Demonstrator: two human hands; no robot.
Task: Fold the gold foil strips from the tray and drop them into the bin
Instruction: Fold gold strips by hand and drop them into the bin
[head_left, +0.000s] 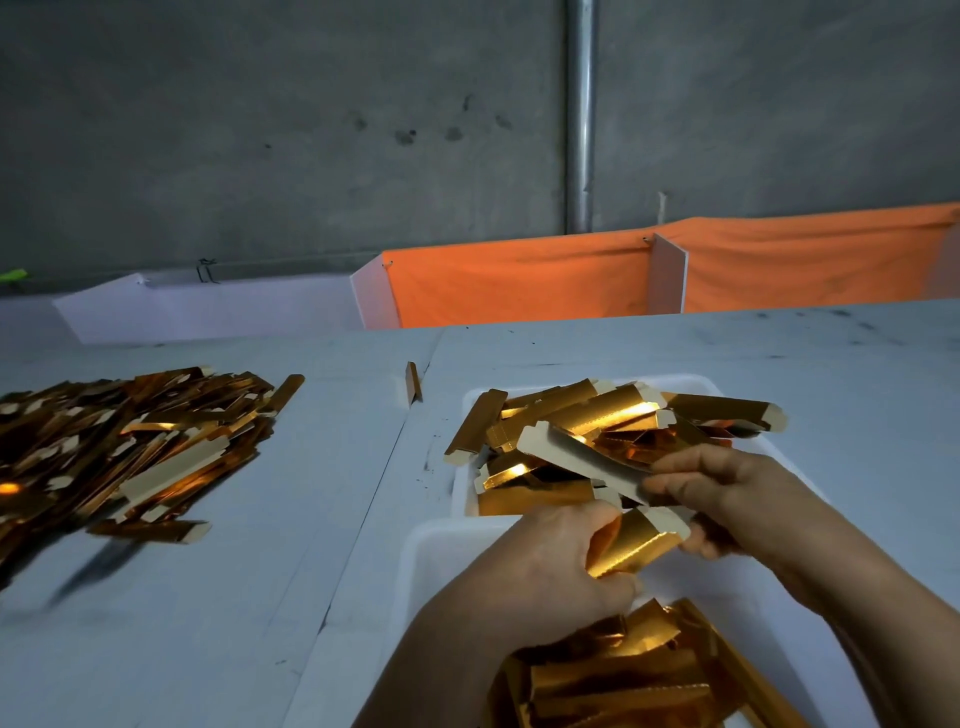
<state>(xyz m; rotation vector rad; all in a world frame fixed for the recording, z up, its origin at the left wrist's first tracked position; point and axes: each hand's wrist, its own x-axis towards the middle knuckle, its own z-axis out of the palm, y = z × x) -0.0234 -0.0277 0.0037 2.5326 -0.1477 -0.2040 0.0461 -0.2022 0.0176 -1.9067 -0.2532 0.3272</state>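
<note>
A white tray at centre right holds a loose heap of gold foil strips. In front of it, nearest me, a white bin holds several folded gold strips. My left hand and my right hand meet above the bin's far edge. Both grip one gold strip, bent between them. My right hand's fingertips also pinch a second strip that shows its pale cream back and slants up to the left over the tray.
A big pile of flat gold strips covers the table's left side. One lone strip stands near the table seam. White dividers and orange cloth line the far edge, with a grey wall and a metal pipe behind.
</note>
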